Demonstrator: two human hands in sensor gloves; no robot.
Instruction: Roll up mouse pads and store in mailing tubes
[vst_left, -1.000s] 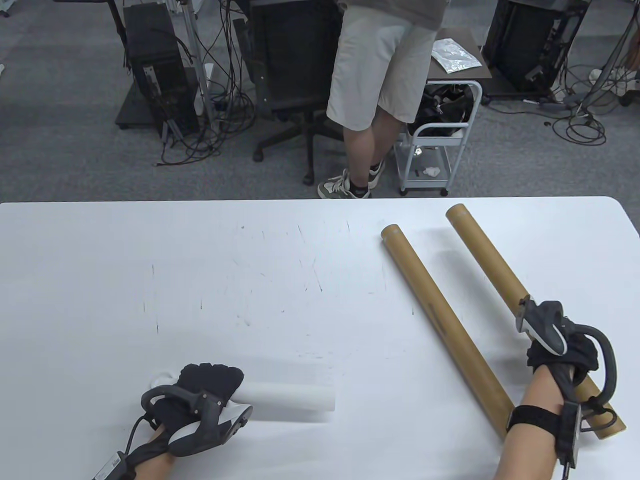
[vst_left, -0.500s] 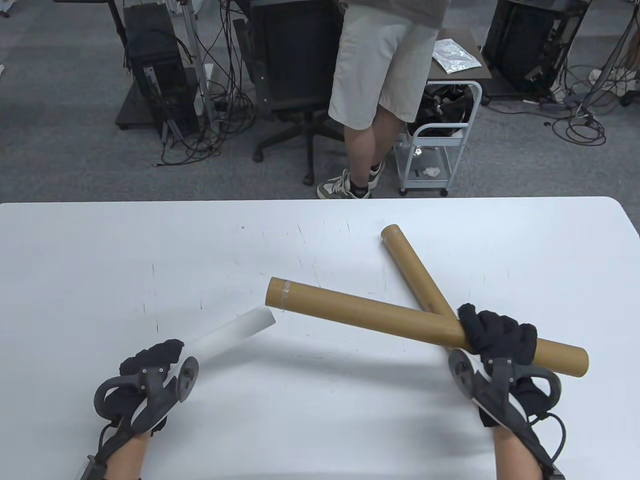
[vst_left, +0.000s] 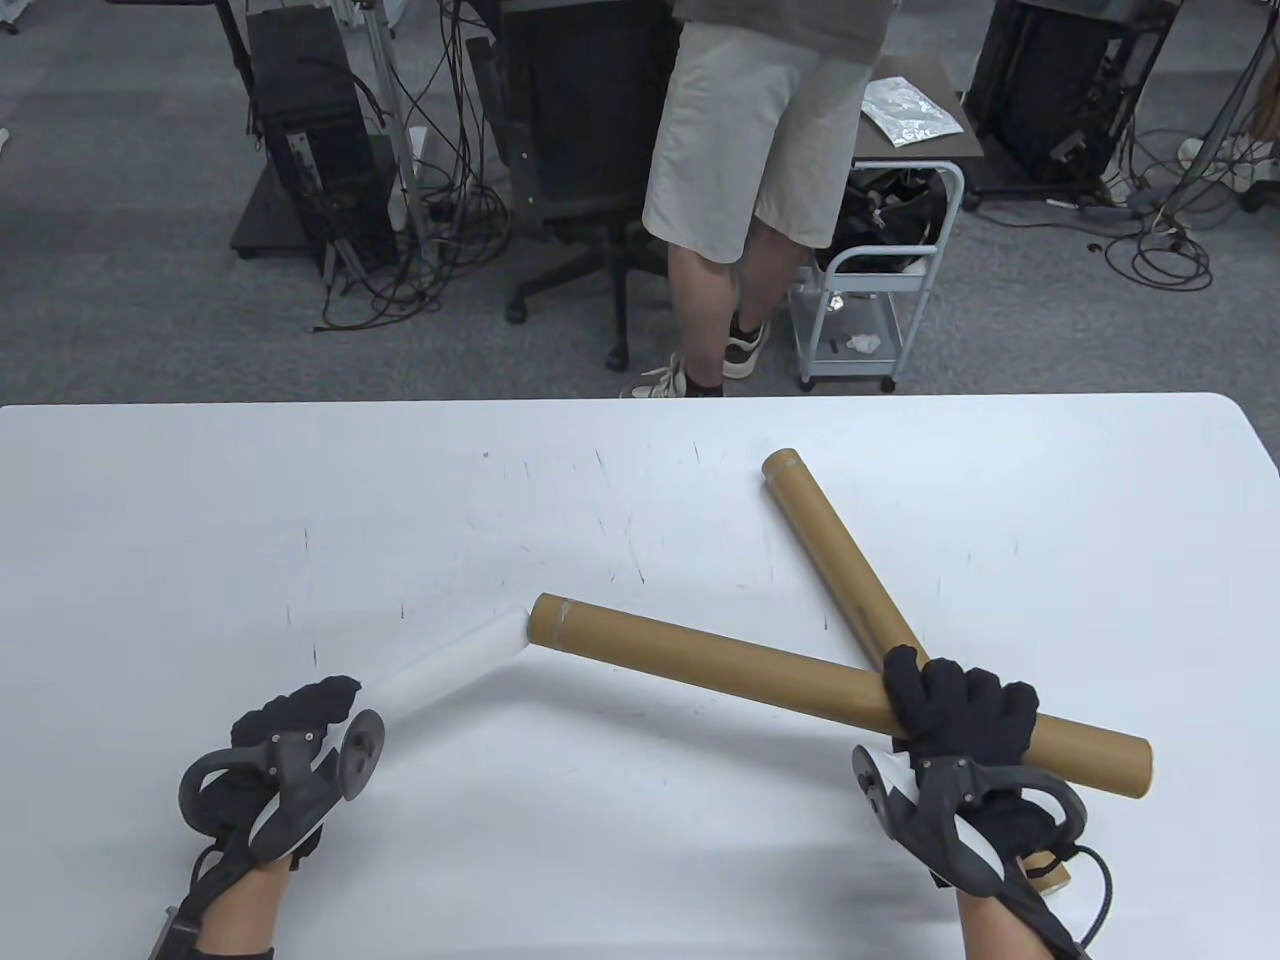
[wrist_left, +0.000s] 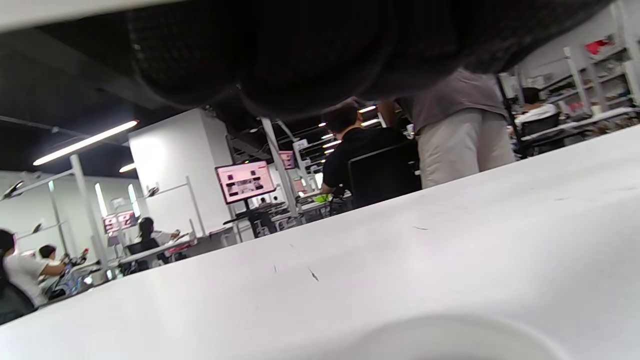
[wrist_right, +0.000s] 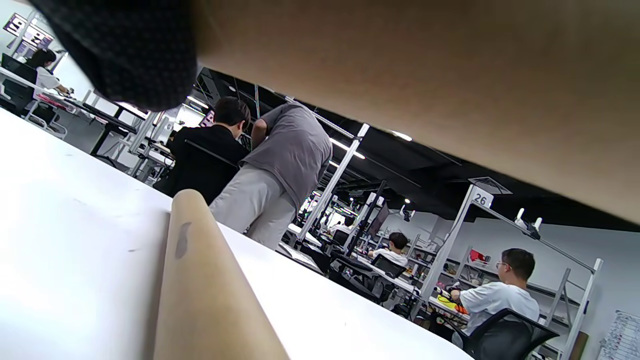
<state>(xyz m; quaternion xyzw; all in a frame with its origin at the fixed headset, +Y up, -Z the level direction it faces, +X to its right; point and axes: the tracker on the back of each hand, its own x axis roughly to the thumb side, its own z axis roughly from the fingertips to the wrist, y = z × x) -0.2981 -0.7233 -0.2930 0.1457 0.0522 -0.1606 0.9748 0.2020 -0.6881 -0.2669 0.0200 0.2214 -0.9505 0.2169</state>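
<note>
A rolled white mouse pad (vst_left: 455, 664) is held above the white desk (vst_left: 200, 520), its far end touching the open mouth of a brown mailing tube (vst_left: 720, 668). The left hand (vst_left: 290, 730) has its grip curled round the pad's near end. The right hand (vst_left: 955, 712) has its grip wrapped round the tube towards that tube's right end. A second mailing tube (vst_left: 835, 548) lies on the desk, and the held tube crosses over it just beside the right hand. Beyond the desk's far edge stand a person in pale shorts (vst_left: 745, 170), a black office chair (vst_left: 580, 140) and a small white cart (vst_left: 880, 290).
</note>
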